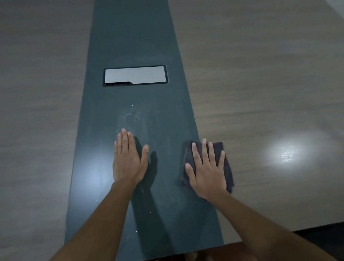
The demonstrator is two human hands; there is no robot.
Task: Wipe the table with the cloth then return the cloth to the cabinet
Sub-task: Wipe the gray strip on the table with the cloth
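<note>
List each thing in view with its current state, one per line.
cloth: crumpled, lying flat across the strip's right edge
right hand: open, pressing the cloth
left hand: open, flat on the strip
dark strip: dusty, smeared
cable hatch: closed

Dim overhead light leaves two glare spots on the table (266, 80), hard shadows fall right of the left hand (128, 161) and forearm, and wide-angle distortion bends the soft, slightly blurred edges.
</note>
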